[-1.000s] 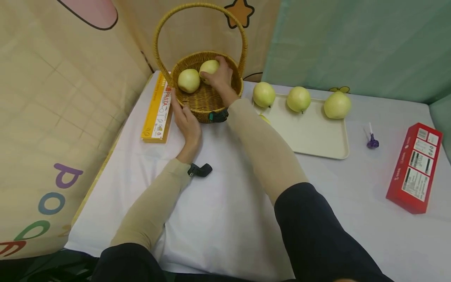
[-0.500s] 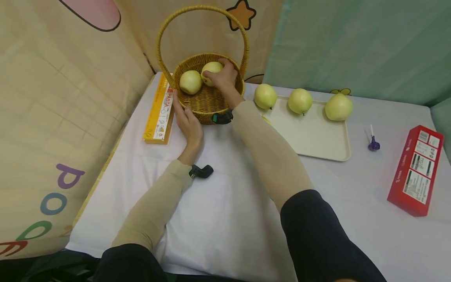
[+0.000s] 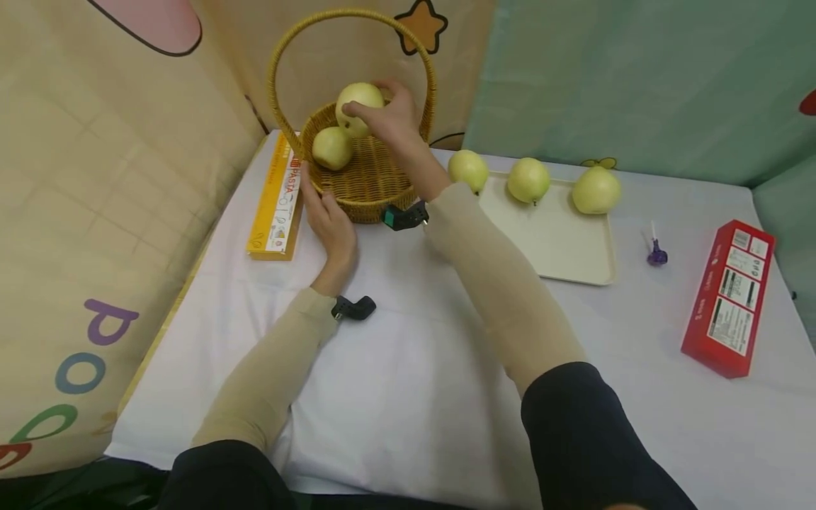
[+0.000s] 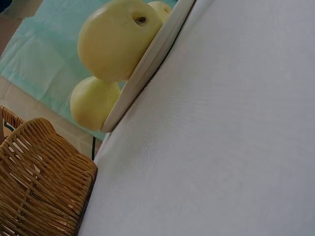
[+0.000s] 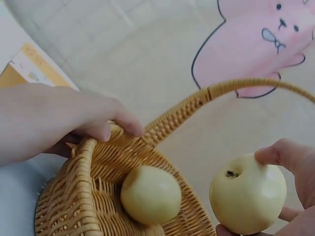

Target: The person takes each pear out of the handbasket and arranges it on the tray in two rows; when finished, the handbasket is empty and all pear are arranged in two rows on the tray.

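Note:
My right hand [image 3: 398,120] grips a pale green apple [image 5: 246,196] above the far side of the wicker basket [image 3: 370,180]. In the right wrist view the thumb lies over the apple's top edge, with fingertips below it. Another pale green apple [image 3: 332,148] lies inside the basket at its left. My left hand [image 3: 334,230] holds the basket's near left rim, its fingertips over the edge in the right wrist view. The left wrist view shows only part of the basket's woven side [image 4: 44,182], and the left hand is out of that view.
A cream tray [image 3: 567,248] with several pale green apples [image 3: 528,180] stands right of the basket. A yellow pasta box [image 3: 274,205] lies close on its left. Further right are a purple lollipop [image 3: 656,253] and a red box [image 3: 729,297]. The basket's tall handle [image 3: 350,13] arches overhead.
My right hand has lifted the apple up from inside the basket, above the rim at the back. My left hand has stayed at the rim. The head view has shifted slightly.

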A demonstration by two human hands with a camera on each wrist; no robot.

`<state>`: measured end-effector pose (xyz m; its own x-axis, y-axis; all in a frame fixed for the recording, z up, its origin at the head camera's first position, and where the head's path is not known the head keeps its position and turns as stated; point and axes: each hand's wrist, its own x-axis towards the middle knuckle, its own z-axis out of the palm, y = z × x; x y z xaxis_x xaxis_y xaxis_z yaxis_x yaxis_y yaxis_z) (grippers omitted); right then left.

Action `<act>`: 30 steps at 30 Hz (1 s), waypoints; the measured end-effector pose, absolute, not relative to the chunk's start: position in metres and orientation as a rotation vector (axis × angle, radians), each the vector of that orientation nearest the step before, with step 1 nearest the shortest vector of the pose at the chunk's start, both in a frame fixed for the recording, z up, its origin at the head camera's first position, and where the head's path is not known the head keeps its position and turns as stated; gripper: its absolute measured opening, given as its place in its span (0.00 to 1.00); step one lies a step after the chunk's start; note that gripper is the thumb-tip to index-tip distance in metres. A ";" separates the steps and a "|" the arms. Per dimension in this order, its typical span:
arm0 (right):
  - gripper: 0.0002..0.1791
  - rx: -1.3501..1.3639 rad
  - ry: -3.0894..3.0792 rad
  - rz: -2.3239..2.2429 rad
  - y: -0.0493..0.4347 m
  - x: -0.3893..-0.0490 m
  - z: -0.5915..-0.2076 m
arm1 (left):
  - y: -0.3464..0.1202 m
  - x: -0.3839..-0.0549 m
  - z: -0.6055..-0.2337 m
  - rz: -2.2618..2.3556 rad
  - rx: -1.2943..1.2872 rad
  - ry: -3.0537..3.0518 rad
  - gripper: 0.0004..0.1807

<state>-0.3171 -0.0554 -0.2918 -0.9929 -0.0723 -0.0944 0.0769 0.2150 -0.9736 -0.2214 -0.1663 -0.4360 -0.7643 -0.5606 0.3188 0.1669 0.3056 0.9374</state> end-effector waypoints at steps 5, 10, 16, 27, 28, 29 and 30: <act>0.43 -0.111 2.383 -1.881 -0.046 -0.304 -0.284 | -0.170 -0.224 -0.438 -1.519 0.347 -1.960 0.35; 0.43 -0.251 2.343 -1.936 -0.027 -0.288 -0.284 | -0.171 -0.226 -0.441 -1.523 0.331 -1.946 0.35; 0.40 -0.284 2.396 -1.908 -0.004 -0.272 -0.286 | -0.172 -0.228 -0.442 -1.520 0.342 -1.925 0.34; 0.39 -0.401 2.436 -1.897 0.036 -0.242 -0.293 | -0.178 -0.229 -0.441 -1.527 0.343 -1.930 0.34; 0.39 -0.410 2.450 -1.897 0.040 -0.240 -0.294 | -0.179 -0.229 -0.441 -1.523 0.339 -1.924 0.34; 0.39 -0.415 2.462 -1.893 0.044 -0.238 -0.296 | -0.179 -0.230 -0.441 -1.522 0.338 -1.922 0.34; 0.39 -0.418 2.480 -1.883 0.049 -0.235 -0.297 | -0.179 -0.230 -0.441 -1.522 0.333 -1.915 0.34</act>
<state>-0.2353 0.0486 -0.2971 -0.9647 -0.2100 0.1592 -0.2097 0.2460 -0.9463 -0.2301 -0.1792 -0.4413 -0.7497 -0.5705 0.3355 0.1979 0.2905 0.9362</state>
